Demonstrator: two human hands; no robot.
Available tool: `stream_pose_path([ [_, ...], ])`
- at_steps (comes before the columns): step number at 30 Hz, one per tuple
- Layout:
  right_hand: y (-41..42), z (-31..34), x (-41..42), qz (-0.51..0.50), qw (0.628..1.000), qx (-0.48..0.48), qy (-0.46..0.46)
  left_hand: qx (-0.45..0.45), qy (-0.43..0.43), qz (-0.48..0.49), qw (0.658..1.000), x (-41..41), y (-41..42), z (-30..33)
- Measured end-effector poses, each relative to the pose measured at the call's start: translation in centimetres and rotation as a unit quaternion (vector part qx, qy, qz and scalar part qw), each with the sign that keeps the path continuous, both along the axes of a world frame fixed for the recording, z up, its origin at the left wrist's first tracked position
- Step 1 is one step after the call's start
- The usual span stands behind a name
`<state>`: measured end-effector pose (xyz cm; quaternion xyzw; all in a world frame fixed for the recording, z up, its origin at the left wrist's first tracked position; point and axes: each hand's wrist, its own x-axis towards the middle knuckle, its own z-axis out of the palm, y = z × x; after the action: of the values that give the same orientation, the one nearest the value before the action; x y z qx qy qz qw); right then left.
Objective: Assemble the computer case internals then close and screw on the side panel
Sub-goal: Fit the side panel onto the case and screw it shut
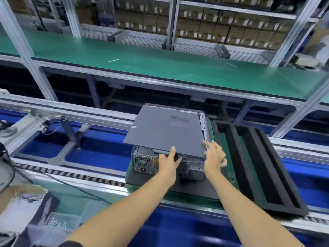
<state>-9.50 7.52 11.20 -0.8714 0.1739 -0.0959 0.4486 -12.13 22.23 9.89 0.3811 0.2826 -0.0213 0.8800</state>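
On the blue roller conveyor line (99, 154), the flat grey metal side panel (163, 132) lies askew atop the grey computer case (146, 161), its long axis running away from both grips: left hand (169, 163) pinching the near edge, right hand (213, 157) spread at its near-right corner.

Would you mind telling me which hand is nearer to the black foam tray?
Right. The right hand is at the side panel's near right corner, just left of the foam tray. The left hand holds the panel's near edge, further left.

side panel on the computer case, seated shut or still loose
Loose: the flat grey metal side panel lies skewed on the grey computer case, its left corner overhanging.
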Motion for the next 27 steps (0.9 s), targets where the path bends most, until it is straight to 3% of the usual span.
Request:
stream_pose_path([
  [3,-2.8,-0.9,-1.6,0.168,0.955,-0.237,-0.056,-0.005,0.030,-0.061,0.998,-1.4,-2.4,-1.5],
  [7,-4.5,-1.8,-2.5,0.307,0.863,-0.397,-0.050,-0.019,0.036,-0.082,0.996,-2.3,-3.4,-2.2],
  [10,-4.7,-2.7,-2.8,0.325,0.834,-0.445,-0.033,-0.020,0.034,-0.092,0.995,-2.3,-3.1,-2.4],
  [14,-3.1,-3.5,-2.9,0.307,0.803,-0.504,-0.076,-0.019,0.031,-0.089,0.995,-2.7,-1.2,-3.5],
  [23,-2.2,-4.6,-3.1,0.299,0.786,-0.509,-0.182,-0.042,-0.009,-0.141,0.989,-4.0,0.7,-4.3],
  [25,-2.5,-4.8,-3.1,0.304,0.781,-0.511,-0.192,0.022,0.025,-0.181,0.983,-4.8,1.1,-3.9],
  [27,-2.6,-4.8,-3.0,0.313,0.785,-0.500,-0.187,0.177,0.084,-0.287,0.938,-5.7,1.6,-3.1],
])
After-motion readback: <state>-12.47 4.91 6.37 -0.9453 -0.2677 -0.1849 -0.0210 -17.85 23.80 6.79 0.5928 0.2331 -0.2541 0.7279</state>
